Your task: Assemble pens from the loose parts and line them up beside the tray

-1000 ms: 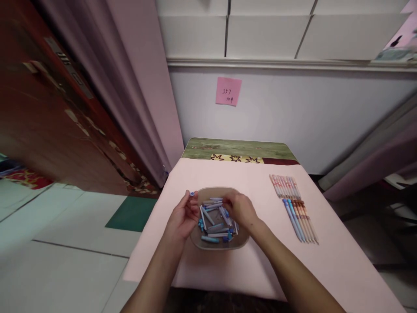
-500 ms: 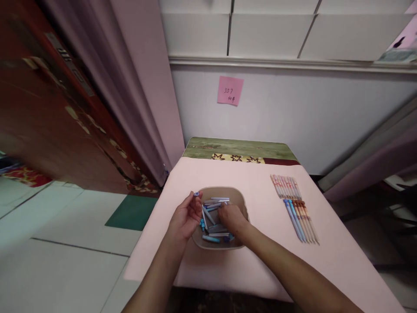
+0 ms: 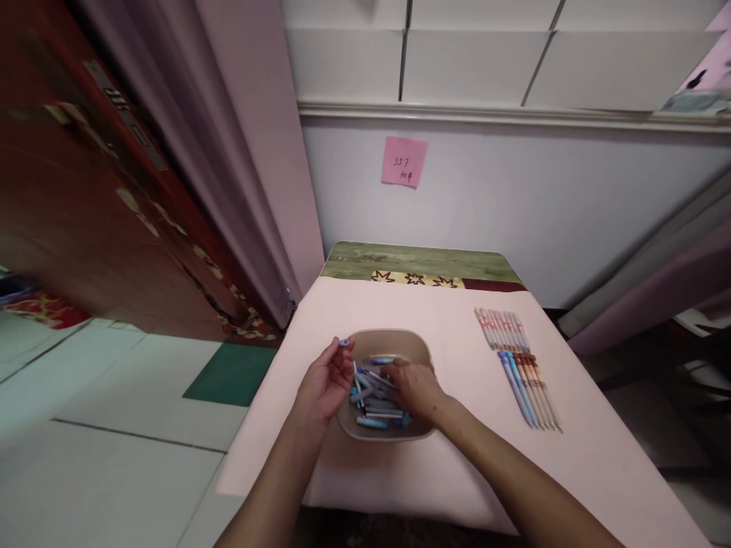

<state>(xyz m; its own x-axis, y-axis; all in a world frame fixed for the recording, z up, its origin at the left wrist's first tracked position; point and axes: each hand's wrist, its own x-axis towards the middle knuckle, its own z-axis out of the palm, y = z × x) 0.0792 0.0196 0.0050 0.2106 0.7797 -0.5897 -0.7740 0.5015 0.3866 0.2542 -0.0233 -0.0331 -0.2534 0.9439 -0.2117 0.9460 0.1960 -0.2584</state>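
Note:
A beige plastic basket (image 3: 422,346) stands on the table, with several blue, white and grey pen parts (image 3: 374,424) loose inside. At the basket's left rim, my left hand (image 3: 325,380) pinches a small blue-and-white pen cap (image 3: 344,342) between thumb and forefinger, its round end showing. My right hand (image 3: 418,388) reaches in over the right side, fingers curled down among the parts. Its fingertips are partly hidden, so what they grip cannot be made out.
Two rows of pens lie to the right: pale pink-patterned pens (image 3: 502,329) behind, blue and brown-topped pens (image 3: 528,390) in front. A pink cloth (image 3: 457,320) covers most of the table. A wall with a pink note (image 3: 404,161) rises behind; a red-brown door (image 3: 114,198) is left.
My right hand has shifted slightly right and down inside the basket, and the pen parts there have been stirred into a different arrangement. My left hand keeps its place with the cap.

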